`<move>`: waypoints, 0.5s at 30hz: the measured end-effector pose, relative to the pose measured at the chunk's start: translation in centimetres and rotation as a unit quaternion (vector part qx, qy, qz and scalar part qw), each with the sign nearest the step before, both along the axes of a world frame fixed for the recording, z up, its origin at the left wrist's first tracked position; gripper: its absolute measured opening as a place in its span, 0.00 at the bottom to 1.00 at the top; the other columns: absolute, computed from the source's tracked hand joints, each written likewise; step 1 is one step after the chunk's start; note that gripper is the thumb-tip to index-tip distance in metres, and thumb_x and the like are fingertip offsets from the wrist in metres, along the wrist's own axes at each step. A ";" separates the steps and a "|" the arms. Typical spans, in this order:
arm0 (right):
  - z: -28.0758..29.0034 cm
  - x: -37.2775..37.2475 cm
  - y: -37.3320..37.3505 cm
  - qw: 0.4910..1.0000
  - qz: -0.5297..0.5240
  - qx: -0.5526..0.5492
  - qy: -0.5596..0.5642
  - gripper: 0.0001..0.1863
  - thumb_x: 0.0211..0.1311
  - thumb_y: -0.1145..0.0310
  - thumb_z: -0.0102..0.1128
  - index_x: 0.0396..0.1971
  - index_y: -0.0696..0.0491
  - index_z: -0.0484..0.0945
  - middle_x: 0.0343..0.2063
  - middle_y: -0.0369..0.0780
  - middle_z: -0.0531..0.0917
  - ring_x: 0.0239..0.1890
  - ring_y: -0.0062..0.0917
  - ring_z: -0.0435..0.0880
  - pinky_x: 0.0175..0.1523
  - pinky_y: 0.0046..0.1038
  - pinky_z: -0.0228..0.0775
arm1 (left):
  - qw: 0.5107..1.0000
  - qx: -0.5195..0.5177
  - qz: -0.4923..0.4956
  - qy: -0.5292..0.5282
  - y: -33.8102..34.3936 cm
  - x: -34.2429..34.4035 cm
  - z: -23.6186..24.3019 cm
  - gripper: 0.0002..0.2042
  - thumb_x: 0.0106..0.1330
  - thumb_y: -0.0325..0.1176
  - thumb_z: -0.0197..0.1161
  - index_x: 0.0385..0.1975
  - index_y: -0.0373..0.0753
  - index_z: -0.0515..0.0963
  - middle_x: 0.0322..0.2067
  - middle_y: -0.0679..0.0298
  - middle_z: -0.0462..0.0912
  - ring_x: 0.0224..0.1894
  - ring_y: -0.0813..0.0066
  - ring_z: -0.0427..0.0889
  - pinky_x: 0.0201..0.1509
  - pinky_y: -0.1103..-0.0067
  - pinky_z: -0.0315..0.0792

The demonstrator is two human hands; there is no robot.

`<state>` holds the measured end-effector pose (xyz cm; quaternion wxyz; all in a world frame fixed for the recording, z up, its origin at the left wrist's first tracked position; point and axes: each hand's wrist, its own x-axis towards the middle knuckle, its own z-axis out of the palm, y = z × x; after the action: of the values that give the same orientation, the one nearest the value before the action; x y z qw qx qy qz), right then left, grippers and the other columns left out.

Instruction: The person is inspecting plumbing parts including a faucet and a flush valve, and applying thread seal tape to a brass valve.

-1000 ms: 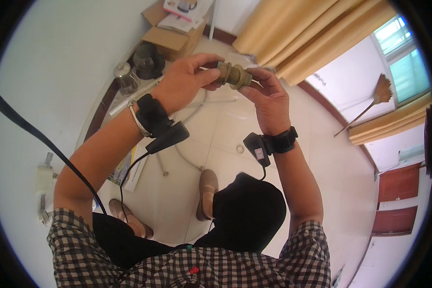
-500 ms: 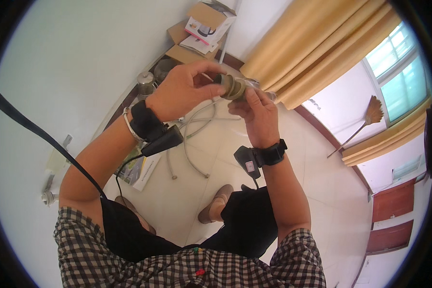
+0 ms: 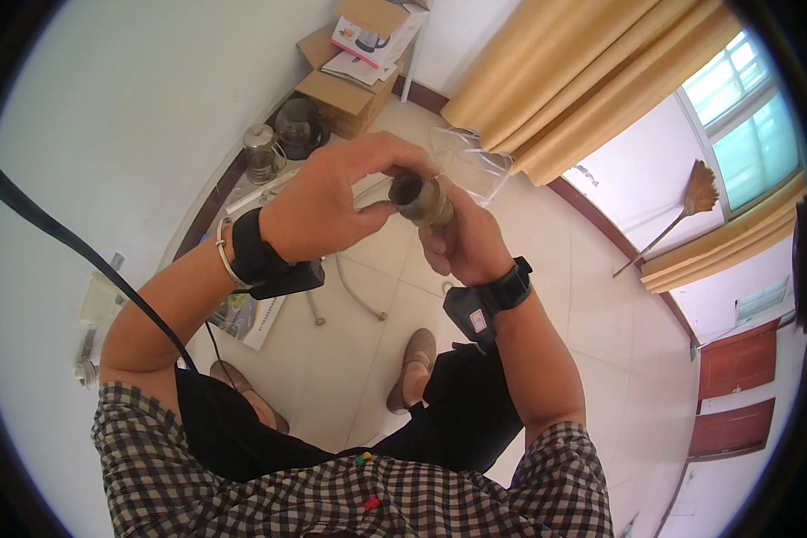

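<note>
Handling the metal pipe fitting (image 3: 426, 201) well seems to call for a firm right-hand hold on its body, with the left fingertips kept on the outer rim and clear of the open mouth; loose wrists should make turning it easier. It is raised between the two hands, above the tiled floor (image 3: 619, 300), mouth tilted toward the camera. The right hand (image 3: 472, 240) pinches its lower end, fingers curled in. The left hand (image 3: 318, 199) arches over from the other side, thumb and forefinger curved about the mouth; whether that grip presses, I cannot tell. Both forearms reach forward, elbows out.
</note>
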<state>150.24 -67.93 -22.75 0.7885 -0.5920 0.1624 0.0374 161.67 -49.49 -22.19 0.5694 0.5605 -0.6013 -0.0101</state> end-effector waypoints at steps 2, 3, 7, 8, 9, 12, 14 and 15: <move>-0.5 0.1 0.2 0.999 0.016 0.030 0.027 0.22 0.64 0.46 0.47 0.32 0.52 0.73 0.17 0.35 0.70 0.14 0.21 0.65 0.13 0.23 0.55 | 1.000 0.015 -0.003 -0.006 0.3 -0.5 -0.3 0.23 0.48 0.14 0.60 0.47 0.37 0.73 0.45 0.61 0.77 0.48 0.71 0.77 0.55 0.77 0.70; -0.7 0.2 0.2 0.996 0.030 0.059 0.054 0.21 0.64 0.47 0.47 0.33 0.52 0.73 0.17 0.35 0.70 0.14 0.21 0.63 0.13 0.23 0.53 | 1.000 0.013 -0.008 0.006 0.3 -0.6 -0.6 0.24 0.47 0.14 0.60 0.48 0.36 0.73 0.46 0.61 0.77 0.48 0.70 0.77 0.55 0.76 0.70; -2.0 0.1 0.0 0.991 0.064 0.080 0.090 0.20 0.65 0.48 0.46 0.32 0.52 0.72 0.19 0.36 0.72 0.15 0.22 0.67 0.13 0.24 0.55 | 1.000 0.010 0.001 -0.020 0.5 -2.0 -0.7 0.26 0.46 0.16 0.61 0.50 0.37 0.72 0.48 0.61 0.77 0.48 0.68 0.77 0.54 0.76 0.70; -2.3 0.0 -0.2 0.992 0.081 0.069 0.063 0.20 0.65 0.48 0.47 0.32 0.51 0.72 0.20 0.36 0.73 0.16 0.22 0.69 0.13 0.24 0.56 | 1.000 0.011 0.000 -0.017 0.5 -2.4 -0.6 0.26 0.46 0.16 0.61 0.50 0.37 0.72 0.48 0.61 0.77 0.48 0.68 0.77 0.54 0.76 0.70; -2.6 0.1 -0.2 0.993 0.097 0.057 0.034 0.20 0.65 0.48 0.47 0.32 0.51 0.72 0.21 0.36 0.74 0.17 0.23 0.71 0.13 0.25 0.56 | 1.000 0.018 -0.004 -0.024 0.6 -2.6 -0.5 0.26 0.46 0.16 0.62 0.50 0.37 0.72 0.49 0.61 0.77 0.48 0.68 0.77 0.54 0.76 0.71; -2.8 0.2 -0.2 0.996 0.092 -0.011 0.006 0.20 0.65 0.49 0.47 0.34 0.52 0.73 0.24 0.37 0.76 0.19 0.24 0.74 0.17 0.25 0.60 | 0.999 0.017 0.009 -0.042 0.6 -2.4 -0.6 0.27 0.45 0.16 0.62 0.51 0.37 0.71 0.47 0.62 0.78 0.48 0.68 0.77 0.52 0.77 0.71; -2.6 0.4 -0.2 0.998 0.057 0.034 -0.007 0.20 0.66 0.50 0.46 0.37 0.52 0.73 0.27 0.38 0.78 0.21 0.25 0.75 0.20 0.24 0.64 | 0.998 0.011 0.026 -0.051 0.6 -1.9 -0.7 0.27 0.45 0.16 0.62 0.51 0.37 0.71 0.45 0.62 0.78 0.47 0.69 0.77 0.51 0.77 0.71; -2.5 0.6 -0.1 0.995 0.023 0.100 -0.013 0.20 0.66 0.50 0.45 0.40 0.53 0.73 0.28 0.39 0.79 0.21 0.26 0.75 0.23 0.24 0.66 | 0.999 0.002 0.034 -0.042 0.7 -1.5 -0.9 0.26 0.46 0.16 0.63 0.50 0.37 0.72 0.44 0.62 0.77 0.46 0.70 0.77 0.50 0.78 0.71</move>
<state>150.86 -68.03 -25.28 0.8446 -0.5146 0.1338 0.0638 160.19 -48.84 -23.09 0.5425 0.5816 -0.6052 0.0320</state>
